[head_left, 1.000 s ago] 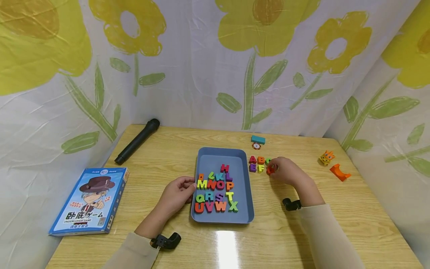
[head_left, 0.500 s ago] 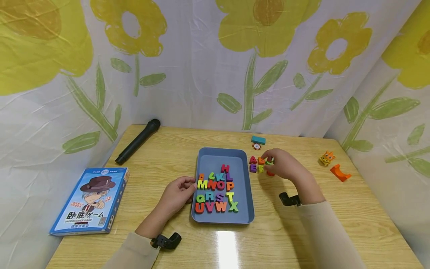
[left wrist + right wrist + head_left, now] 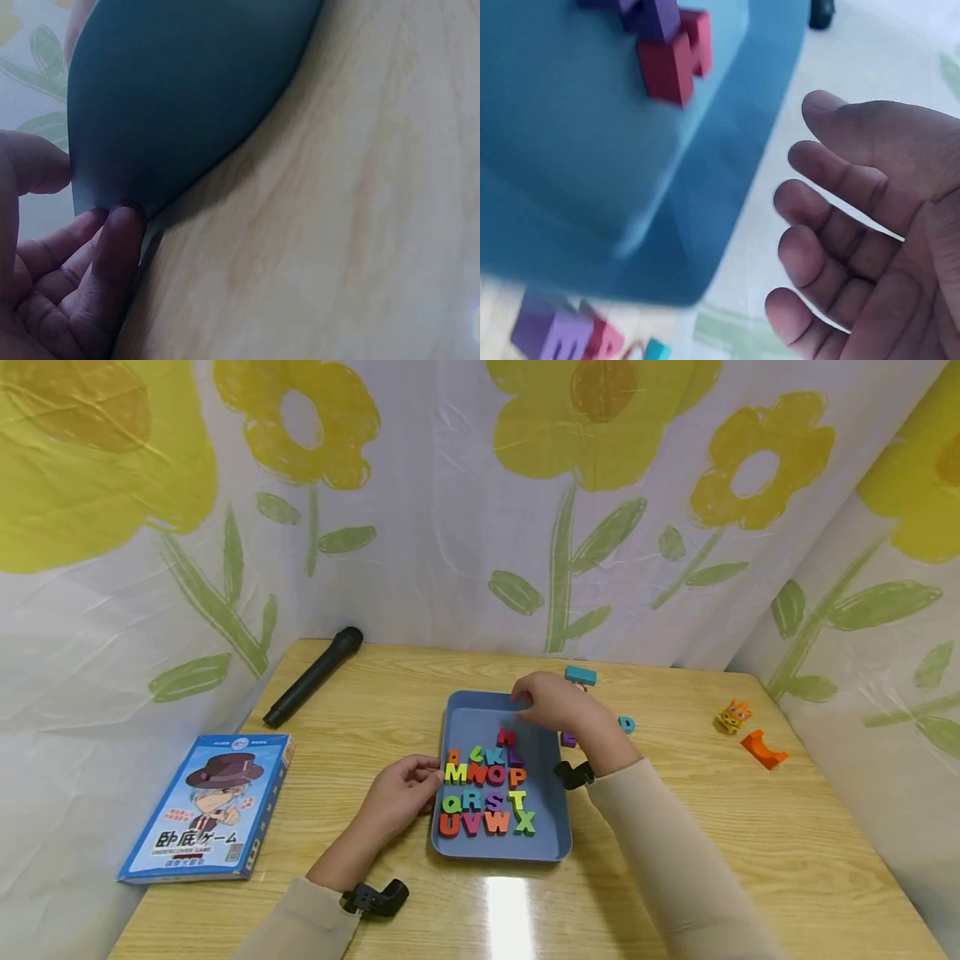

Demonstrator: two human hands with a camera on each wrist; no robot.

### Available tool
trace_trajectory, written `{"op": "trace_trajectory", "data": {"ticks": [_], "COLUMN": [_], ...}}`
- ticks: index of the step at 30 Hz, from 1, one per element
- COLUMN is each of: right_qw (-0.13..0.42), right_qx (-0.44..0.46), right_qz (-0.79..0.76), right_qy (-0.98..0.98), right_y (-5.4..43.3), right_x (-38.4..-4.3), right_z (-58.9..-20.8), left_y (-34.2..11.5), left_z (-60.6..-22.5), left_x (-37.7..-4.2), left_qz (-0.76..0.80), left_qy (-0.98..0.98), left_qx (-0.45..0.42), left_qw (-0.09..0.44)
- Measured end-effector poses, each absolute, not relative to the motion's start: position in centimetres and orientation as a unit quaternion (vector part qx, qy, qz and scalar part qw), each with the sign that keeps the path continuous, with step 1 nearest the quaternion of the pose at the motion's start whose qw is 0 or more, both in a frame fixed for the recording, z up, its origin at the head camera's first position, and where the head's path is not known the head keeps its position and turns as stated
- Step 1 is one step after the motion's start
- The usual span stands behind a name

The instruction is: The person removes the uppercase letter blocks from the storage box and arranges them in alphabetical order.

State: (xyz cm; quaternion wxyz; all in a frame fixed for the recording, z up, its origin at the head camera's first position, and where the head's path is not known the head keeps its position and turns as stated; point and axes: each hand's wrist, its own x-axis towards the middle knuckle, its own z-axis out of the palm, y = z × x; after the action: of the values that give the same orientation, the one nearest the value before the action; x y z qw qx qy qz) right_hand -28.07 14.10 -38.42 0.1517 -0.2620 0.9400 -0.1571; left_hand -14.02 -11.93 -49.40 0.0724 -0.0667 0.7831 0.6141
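My left hand (image 3: 402,793) pinches the left rim of a blue-grey tray (image 3: 551,827), with the thumb and fingers on its wall (image 3: 180,90) in the left wrist view. Coloured toy letters lie inside in rows, among them a yellow M (image 3: 455,773), a green X (image 3: 525,823) and a red H (image 3: 506,737). My right hand (image 3: 551,700) is over the tray's far right corner. In the right wrist view, its fingers (image 3: 802,255) are loosely bent and hold nothing. A purple E (image 3: 568,739) and a blue D (image 3: 627,724) show beside the tray; my right hand and forearm hide other letters.
A teal block (image 3: 581,675) lies behind the right hand. To the right are an orange-and-yellow toy figure (image 3: 734,716) and an orange curved piece (image 3: 763,749). A black microphone (image 3: 315,677) and a blue game box (image 3: 206,810) lie on the left. A flowered curtain surrounds the table.
My right hand has moved left, from the letters beside the tray to above its far corner. The blue D has come into view. My left hand stays at the tray's rim.
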Motion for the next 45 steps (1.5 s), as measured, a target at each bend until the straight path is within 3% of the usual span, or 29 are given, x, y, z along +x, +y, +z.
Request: {"op": "trace_trajectory", "data": {"ticks": [9, 45], "right_qw": [0.21, 0.18], "right_qx": [-0.266, -0.267], "right_qz": [-0.117, -0.103], "right_qy": [0.933, 0.941], "right_y": [11.7, 12.4], "right_x": [-28.3, -28.0], "right_z": [-40.2, -41.3], "left_y": [-11.7, -11.9], "left_z": [-49.3, -49.7], "left_x": [-14.0, -14.1], "left_qz": [0.611, 0.615], "left_qy": [0.786, 0.783], "left_qx": [-0.065, -0.065], "left_qw": [0.07, 0.069]}}
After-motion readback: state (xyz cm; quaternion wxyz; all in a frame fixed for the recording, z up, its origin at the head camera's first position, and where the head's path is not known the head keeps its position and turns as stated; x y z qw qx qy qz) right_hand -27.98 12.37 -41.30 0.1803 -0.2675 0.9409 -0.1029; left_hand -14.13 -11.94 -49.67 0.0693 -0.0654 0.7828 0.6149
